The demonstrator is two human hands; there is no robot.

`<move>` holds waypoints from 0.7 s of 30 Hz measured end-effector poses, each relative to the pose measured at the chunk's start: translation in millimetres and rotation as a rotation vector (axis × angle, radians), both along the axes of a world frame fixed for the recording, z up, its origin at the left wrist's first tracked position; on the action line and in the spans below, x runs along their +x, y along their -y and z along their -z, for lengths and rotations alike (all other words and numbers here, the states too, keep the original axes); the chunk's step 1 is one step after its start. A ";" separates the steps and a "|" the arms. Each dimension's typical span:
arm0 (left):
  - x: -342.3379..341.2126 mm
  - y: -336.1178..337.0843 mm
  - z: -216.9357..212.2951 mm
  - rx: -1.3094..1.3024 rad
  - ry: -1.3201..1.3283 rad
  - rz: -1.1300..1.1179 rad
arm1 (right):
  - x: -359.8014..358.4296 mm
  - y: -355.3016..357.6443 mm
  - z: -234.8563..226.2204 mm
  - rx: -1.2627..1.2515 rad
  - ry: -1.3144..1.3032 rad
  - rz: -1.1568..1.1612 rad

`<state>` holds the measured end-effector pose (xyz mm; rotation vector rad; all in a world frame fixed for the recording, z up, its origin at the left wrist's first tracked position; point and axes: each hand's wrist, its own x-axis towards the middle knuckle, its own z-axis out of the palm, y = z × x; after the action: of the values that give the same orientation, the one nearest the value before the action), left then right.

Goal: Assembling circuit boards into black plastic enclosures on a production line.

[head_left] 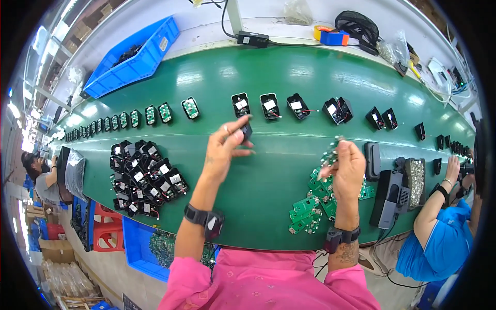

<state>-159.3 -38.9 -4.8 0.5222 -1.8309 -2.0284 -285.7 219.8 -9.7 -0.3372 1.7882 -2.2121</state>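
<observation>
A worker in a pink top stands at the near edge of a long green table (268, 206), both hands raised over it. The left hand (223, 150) has its grip clamped on a small black casing (247, 130), pinched between thumb and fingertips and held just above the table, near the middle. The right hand (347, 168) is closed around a green circuit board (330, 155), lifted over a loose heap of green boards (312, 199) lying at the near right. A pile of black casings (144, 178) sits at the near left. Farther back, a row of open black casings (268, 106) runs left to right across the table, some showing green boards inside. A blue bin (137, 59) stands at the far left, and a black tray of small metal parts (416, 181) rests to the right, beside another person in a blue shirt (439, 243). Both of the worker's wrists carry dark bands.
</observation>
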 end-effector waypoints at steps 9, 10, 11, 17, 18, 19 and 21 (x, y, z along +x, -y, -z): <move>3.8 -53.7 25.6 0.136 0.074 0.190 | 32.8 23.7 -1.0 -0.130 0.252 -0.352; 5.0 -56.8 25.5 0.142 0.075 0.199 | 35.8 24.6 -2.0 -0.080 0.226 -0.409; 6.4 -62.2 24.3 -0.094 0.108 0.170 | 39.0 26.8 -2.9 -0.031 0.179 -0.454; 7.7 -73.5 32.0 -0.640 -0.027 0.129 | 40.8 32.6 1.7 -0.054 0.101 -0.487; 7.6 -74.5 30.9 -0.640 -0.027 0.130 | 39.3 30.6 1.0 -0.054 0.102 -0.486; 7.7 -76.3 28.7 -0.568 0.018 0.118 | 37.0 26.9 -0.6 -0.023 0.129 -0.540; 7.9 -77.3 27.1 -0.497 0.064 0.106 | 36.4 25.9 -4.0 0.006 0.158 -0.593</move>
<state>-151.5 38.4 -31.9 0.3527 -2.3370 -1.5379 -249.3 194.0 -5.7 -0.5854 1.3815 -1.7580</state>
